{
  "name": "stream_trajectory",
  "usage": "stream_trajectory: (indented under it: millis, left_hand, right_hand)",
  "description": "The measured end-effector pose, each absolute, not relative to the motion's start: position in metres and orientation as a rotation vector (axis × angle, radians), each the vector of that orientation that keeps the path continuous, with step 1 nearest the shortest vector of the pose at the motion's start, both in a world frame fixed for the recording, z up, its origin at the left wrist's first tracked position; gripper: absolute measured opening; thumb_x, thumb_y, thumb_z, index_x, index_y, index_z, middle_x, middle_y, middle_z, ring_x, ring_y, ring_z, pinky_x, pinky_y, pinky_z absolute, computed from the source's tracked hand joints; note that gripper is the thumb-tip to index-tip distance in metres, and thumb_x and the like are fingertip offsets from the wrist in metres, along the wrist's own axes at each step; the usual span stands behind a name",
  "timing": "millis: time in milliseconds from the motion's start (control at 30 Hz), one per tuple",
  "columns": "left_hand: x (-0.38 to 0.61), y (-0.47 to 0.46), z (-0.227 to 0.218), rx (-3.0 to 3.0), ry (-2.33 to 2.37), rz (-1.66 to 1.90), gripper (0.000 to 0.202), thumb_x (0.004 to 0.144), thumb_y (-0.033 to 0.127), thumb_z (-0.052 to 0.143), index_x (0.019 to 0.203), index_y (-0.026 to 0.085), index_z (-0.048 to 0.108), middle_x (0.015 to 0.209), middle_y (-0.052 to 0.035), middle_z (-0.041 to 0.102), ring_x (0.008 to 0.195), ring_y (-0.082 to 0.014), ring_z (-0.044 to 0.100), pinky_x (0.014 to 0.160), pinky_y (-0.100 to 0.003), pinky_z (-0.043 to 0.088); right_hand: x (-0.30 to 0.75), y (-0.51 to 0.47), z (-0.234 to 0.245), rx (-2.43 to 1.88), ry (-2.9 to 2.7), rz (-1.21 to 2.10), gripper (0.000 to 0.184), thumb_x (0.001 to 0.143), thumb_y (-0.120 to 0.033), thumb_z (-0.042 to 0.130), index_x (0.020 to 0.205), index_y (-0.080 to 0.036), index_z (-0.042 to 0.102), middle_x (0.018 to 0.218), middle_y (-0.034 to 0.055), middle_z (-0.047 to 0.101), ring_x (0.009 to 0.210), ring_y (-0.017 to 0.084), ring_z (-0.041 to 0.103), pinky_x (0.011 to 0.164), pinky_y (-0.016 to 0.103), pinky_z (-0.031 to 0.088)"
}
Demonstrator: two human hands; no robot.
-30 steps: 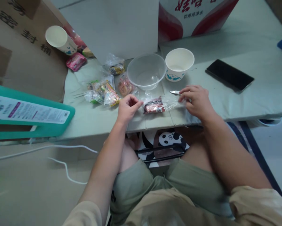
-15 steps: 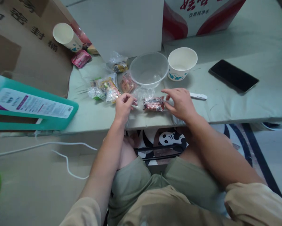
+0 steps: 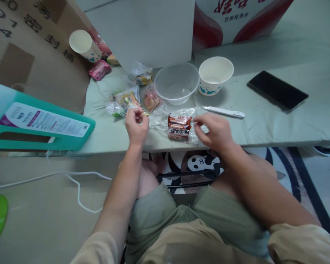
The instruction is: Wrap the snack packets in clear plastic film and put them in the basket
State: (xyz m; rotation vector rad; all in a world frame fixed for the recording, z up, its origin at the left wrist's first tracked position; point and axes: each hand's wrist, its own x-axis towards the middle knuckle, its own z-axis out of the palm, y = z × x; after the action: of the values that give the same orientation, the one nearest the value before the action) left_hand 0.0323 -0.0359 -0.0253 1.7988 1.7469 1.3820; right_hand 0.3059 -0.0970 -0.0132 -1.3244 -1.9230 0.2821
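A clear plastic bag holding red snack packets (image 3: 179,127) lies at the near edge of the pale green table (image 3: 264,124). My right hand (image 3: 213,130) pinches the bag's right end, fingers closed. My left hand (image 3: 136,126) is curled closed just left of the bag, pinching something small that I cannot make out. A white plastic knife (image 3: 224,112) lies beyond my right hand. Behind the bag stand a clear plastic bowl (image 3: 176,82) and a white paper cup (image 3: 216,75).
Several wrapped snack bags (image 3: 124,102) lie left of the bowl, with a pink packet (image 3: 100,69) and a tipped paper cup (image 3: 84,46) farther back. A black phone (image 3: 277,94) is at right. A teal box (image 3: 38,123) and a white cable (image 3: 71,176) are at left.
The bag of red packets has been pulled nearer the table edge and turned. My right hand let go of the white knife and moved left onto the bag. My left hand shifted slightly left.
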Motion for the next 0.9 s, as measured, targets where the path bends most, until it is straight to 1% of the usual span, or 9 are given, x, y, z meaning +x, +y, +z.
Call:
stream_trajectory:
  millis: [133,200,333,433,533,600,700,800,900]
  left_hand:
    - [0.047,-0.048,-0.023,2.092,1.605,1.204,0.011,0.084,0.022,0.059,0.073,0.021,0.056,0.068,0.0017,0.053,0.065,-0.0133,0.051,0.065,-0.027,0.044]
    - [0.051,-0.052,-0.023,2.168,1.552,1.08,0.008,0.085,0.026,0.061,0.079,0.021,0.063,0.068,0.0017,0.054,0.066,-0.0144,0.053,0.067,-0.028,0.046]
    - [0.049,-0.058,-0.022,2.309,1.332,0.845,0.025,0.084,0.029,0.066,0.106,0.019,0.07,0.1,-0.0061,0.066,0.093,-0.0197,0.065,0.088,-0.034,0.054]
    - [0.044,-0.06,-0.02,2.331,1.26,0.662,0.028,0.083,0.027,0.066,0.109,0.019,0.067,0.118,-0.0096,0.067,0.114,-0.0243,0.064,0.103,-0.039,0.051]
    - [0.04,-0.061,-0.02,2.234,1.336,0.555,0.037,0.082,0.027,0.067,0.117,0.018,0.061,0.115,-0.0095,0.07,0.106,-0.0246,0.066,0.097,-0.04,0.053]
    - [0.04,-0.06,-0.021,2.207,1.363,0.515,0.035,0.08,0.028,0.069,0.113,0.018,0.062,0.109,-0.0091,0.071,0.101,-0.0252,0.066,0.092,-0.039,0.053]
    - [0.041,-0.059,-0.022,2.237,1.32,0.523,0.021,0.078,0.026,0.069,0.098,0.019,0.065,0.101,-0.0079,0.071,0.098,-0.0255,0.065,0.091,-0.038,0.051]
    - [0.045,-0.058,-0.025,2.091,1.377,0.659,0.028,0.083,0.022,0.063,0.111,0.021,0.065,0.097,-0.0045,0.071,0.079,-0.0185,0.063,0.081,-0.032,0.051]
    - [0.047,-0.055,-0.029,1.91,1.509,0.833,0.033,0.09,0.026,0.061,0.123,0.024,0.062,0.111,-0.0044,0.072,0.064,-0.0118,0.057,0.074,-0.028,0.049]
  right_hand:
    - [0.28,-0.103,-0.022,-1.412,-2.004,0.509,0.021,0.093,-0.032,0.055,0.104,-0.023,0.069,0.101,0.0091,0.073,0.089,0.026,0.067,0.072,0.037,0.048]
    - [0.277,-0.098,-0.024,-1.483,-1.988,0.603,0.022,0.089,-0.032,0.06,0.106,-0.022,0.069,0.105,0.01,0.07,0.085,0.025,0.065,0.071,0.036,0.047]
    - [0.28,-0.085,-0.026,-1.497,-1.877,0.745,0.019,0.094,-0.033,0.053,0.098,-0.021,0.068,0.096,0.0093,0.068,0.08,0.022,0.062,0.076,0.038,0.049]
    - [0.283,-0.08,-0.028,-1.492,-1.882,0.751,0.015,0.091,-0.027,0.052,0.091,-0.021,0.066,0.097,0.0106,0.069,0.088,0.025,0.064,0.082,0.04,0.05]
    - [0.284,-0.079,-0.031,-1.413,-1.954,0.753,0.02,0.086,-0.025,0.057,0.102,-0.02,0.067,0.11,0.0126,0.071,0.102,0.029,0.066,0.091,0.044,0.052]
    - [0.283,-0.08,-0.032,-1.375,-1.991,0.786,0.038,0.084,-0.028,0.062,0.121,-0.021,0.064,0.126,0.0142,0.069,0.114,0.032,0.065,0.098,0.048,0.052]
    - [0.28,-0.082,-0.034,-1.412,-2.001,0.815,0.071,0.078,-0.032,0.073,0.145,-0.022,0.051,0.152,0.0188,0.052,0.132,0.038,0.058,0.105,0.055,0.05]
    - [0.277,-0.081,-0.036,-1.397,-2.011,0.818,0.083,0.075,-0.031,0.077,0.151,-0.025,0.043,0.161,0.0198,0.04,0.142,0.04,0.05,0.11,0.059,0.048]
    - [0.274,-0.077,-0.037,-1.297,-2.005,0.794,0.084,0.074,-0.026,0.076,0.15,-0.028,0.041,0.157,0.0181,0.042,0.145,0.038,0.046,0.116,0.06,0.044]
